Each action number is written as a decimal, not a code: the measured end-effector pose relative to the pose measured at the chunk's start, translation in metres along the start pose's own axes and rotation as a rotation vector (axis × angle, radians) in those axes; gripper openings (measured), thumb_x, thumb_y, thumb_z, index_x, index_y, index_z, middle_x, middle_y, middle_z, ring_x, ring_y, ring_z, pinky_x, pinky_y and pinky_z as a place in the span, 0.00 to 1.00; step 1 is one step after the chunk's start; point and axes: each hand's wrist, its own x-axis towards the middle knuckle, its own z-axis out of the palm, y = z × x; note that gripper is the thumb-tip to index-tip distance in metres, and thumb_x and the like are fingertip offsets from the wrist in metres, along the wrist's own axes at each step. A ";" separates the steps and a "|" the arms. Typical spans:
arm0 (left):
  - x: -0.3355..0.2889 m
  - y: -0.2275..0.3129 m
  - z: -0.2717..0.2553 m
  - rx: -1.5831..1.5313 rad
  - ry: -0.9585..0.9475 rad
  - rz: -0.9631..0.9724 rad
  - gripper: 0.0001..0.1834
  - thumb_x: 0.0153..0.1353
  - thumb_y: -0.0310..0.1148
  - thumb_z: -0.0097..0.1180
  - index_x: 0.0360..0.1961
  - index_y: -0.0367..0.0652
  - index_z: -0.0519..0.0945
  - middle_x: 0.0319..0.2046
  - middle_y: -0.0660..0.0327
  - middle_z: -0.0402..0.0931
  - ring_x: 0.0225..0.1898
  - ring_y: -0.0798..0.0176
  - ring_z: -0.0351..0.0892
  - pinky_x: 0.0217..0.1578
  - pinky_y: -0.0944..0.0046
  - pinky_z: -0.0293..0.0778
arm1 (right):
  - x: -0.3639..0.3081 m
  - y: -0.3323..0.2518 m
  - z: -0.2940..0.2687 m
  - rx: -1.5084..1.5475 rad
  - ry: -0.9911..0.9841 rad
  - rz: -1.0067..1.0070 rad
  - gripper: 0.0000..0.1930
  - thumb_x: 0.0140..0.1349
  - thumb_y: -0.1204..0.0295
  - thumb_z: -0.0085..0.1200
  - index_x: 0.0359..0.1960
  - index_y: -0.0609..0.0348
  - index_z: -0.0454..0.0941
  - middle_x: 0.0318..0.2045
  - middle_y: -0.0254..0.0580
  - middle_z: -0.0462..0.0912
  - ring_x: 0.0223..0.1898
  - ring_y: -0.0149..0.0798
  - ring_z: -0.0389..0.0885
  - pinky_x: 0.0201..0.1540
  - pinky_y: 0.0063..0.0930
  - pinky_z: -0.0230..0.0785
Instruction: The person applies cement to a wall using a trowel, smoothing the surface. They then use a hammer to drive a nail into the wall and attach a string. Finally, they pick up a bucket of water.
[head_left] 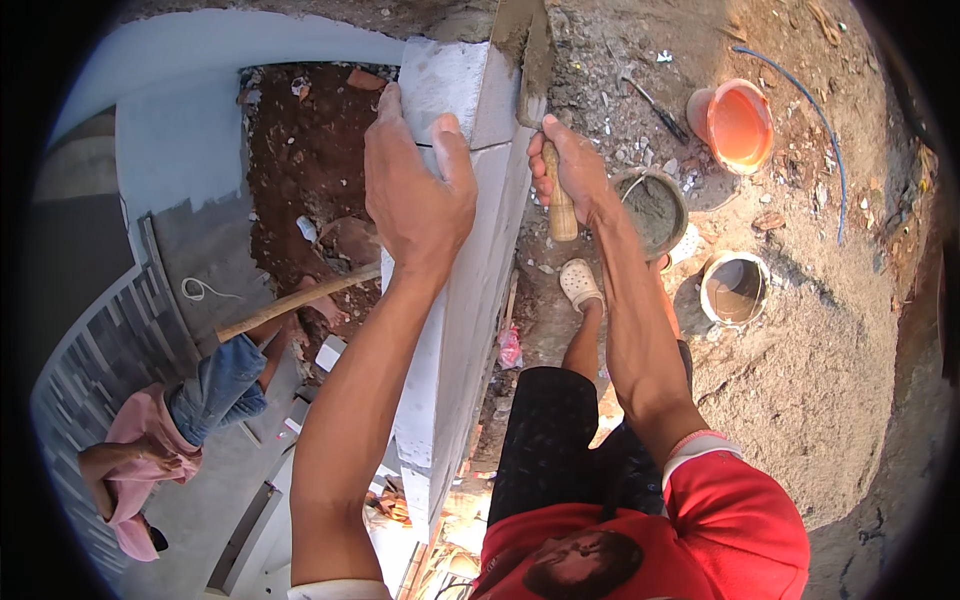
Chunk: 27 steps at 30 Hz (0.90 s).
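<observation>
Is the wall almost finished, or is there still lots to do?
Several grey blocks are already stacked. Right now the left hand steadies the top block while the right hand works a trowel along its side. A bucket of mortar waits nearby, so more seems left.

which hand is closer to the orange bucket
Right. The right hand grips a trowel just left of the orange bucket; the left hand rests farther left on the block.

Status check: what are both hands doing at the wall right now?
Left hand flat on the top block. Right hand grips the trowel, blade against the block's end. Buckets and another person nearby, clear of the hands.
</observation>
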 end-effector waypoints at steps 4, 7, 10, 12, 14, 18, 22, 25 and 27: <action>-0.001 0.000 0.000 -0.007 -0.001 -0.020 0.30 0.71 0.39 0.57 0.66 0.27 0.70 0.56 0.37 0.77 0.57 0.34 0.77 0.59 0.43 0.72 | -0.026 0.006 0.021 -0.031 0.015 -0.025 0.24 0.80 0.50 0.41 0.36 0.61 0.73 0.20 0.36 0.73 0.14 0.31 0.69 0.18 0.30 0.68; -0.001 0.001 -0.001 0.003 0.015 0.014 0.30 0.71 0.40 0.56 0.67 0.28 0.70 0.56 0.38 0.77 0.57 0.34 0.77 0.58 0.43 0.73 | -0.038 0.019 0.022 -0.072 0.033 -0.006 0.25 0.80 0.50 0.41 0.35 0.61 0.74 0.20 0.37 0.74 0.14 0.31 0.69 0.19 0.31 0.68; -0.001 0.002 -0.001 0.015 -0.023 -0.050 0.31 0.72 0.41 0.55 0.67 0.30 0.70 0.56 0.38 0.77 0.57 0.34 0.77 0.58 0.43 0.73 | -0.060 0.041 0.015 -0.094 -0.005 0.001 0.25 0.79 0.51 0.43 0.34 0.61 0.75 0.21 0.38 0.76 0.16 0.33 0.72 0.19 0.32 0.68; 0.000 0.003 -0.001 0.033 -0.012 -0.037 0.31 0.72 0.42 0.54 0.68 0.30 0.70 0.56 0.38 0.77 0.57 0.34 0.77 0.58 0.43 0.73 | -0.078 0.055 0.008 -0.099 -0.060 0.005 0.24 0.79 0.51 0.43 0.34 0.61 0.76 0.22 0.39 0.77 0.17 0.33 0.74 0.20 0.32 0.68; 0.001 0.003 -0.002 0.043 -0.002 -0.030 0.31 0.72 0.42 0.54 0.68 0.31 0.70 0.56 0.38 0.77 0.57 0.35 0.77 0.58 0.43 0.73 | -0.093 0.062 -0.002 -0.123 -0.079 0.062 0.24 0.79 0.51 0.44 0.34 0.61 0.76 0.22 0.39 0.77 0.17 0.33 0.74 0.19 0.31 0.67; 0.000 0.004 -0.001 0.037 -0.024 -0.069 0.32 0.72 0.43 0.54 0.69 0.31 0.69 0.57 0.38 0.77 0.58 0.35 0.77 0.59 0.43 0.73 | -0.061 0.045 -0.012 0.097 0.077 -0.015 0.24 0.78 0.50 0.45 0.36 0.61 0.76 0.23 0.39 0.78 0.17 0.33 0.74 0.20 0.31 0.70; 0.000 0.003 -0.001 0.038 -0.008 -0.056 0.32 0.73 0.43 0.53 0.69 0.31 0.70 0.58 0.38 0.76 0.60 0.36 0.77 0.60 0.44 0.73 | 0.002 0.003 -0.006 0.065 0.016 -0.126 0.24 0.77 0.49 0.46 0.38 0.61 0.77 0.23 0.39 0.77 0.18 0.33 0.75 0.21 0.34 0.71; 0.000 0.003 0.000 0.033 -0.009 -0.053 0.32 0.72 0.43 0.53 0.69 0.31 0.70 0.60 0.38 0.76 0.60 0.36 0.77 0.61 0.45 0.72 | 0.005 -0.010 0.004 -0.023 -0.011 -0.181 0.25 0.78 0.48 0.45 0.37 0.60 0.76 0.22 0.37 0.76 0.17 0.31 0.73 0.21 0.31 0.71; 0.000 0.004 0.000 0.027 -0.022 -0.075 0.32 0.72 0.44 0.53 0.69 0.30 0.70 0.60 0.38 0.76 0.61 0.36 0.77 0.61 0.45 0.72 | -0.006 -0.010 0.012 -0.086 -0.033 -0.197 0.25 0.78 0.48 0.44 0.36 0.60 0.76 0.21 0.36 0.75 0.17 0.29 0.72 0.21 0.30 0.70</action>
